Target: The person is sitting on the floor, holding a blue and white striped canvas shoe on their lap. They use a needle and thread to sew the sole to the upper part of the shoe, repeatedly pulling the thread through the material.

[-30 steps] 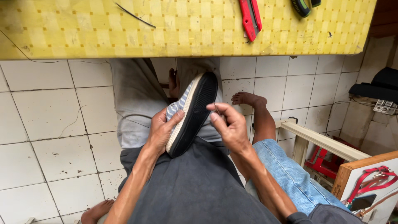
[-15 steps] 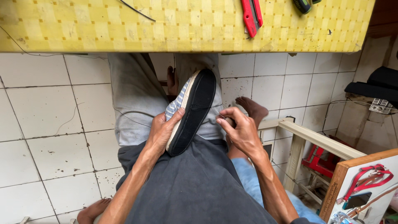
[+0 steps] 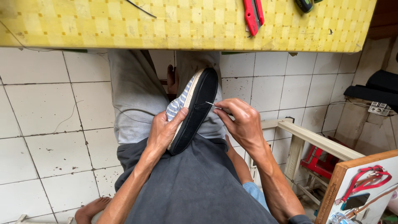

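Hands (image 3: 199, 124) now needle-on-sole (image 3: 195, 112)

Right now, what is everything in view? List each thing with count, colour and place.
Striped canvas shoe with black sole: one, blue-white, on the lap, sole facing right.
Thin metal needle: one, silver, at the sole's edge.
Checked table covering: one, yellow, top.
Red-handled tool: one, on the table.
Tiled floor: white, below.
Wooden rail: one, pale, right.
Red stool: one, under the rail.
Grey shorts: dark, on the lap.
Left hand: grips the shoe.
Right hand: pinches the needle.
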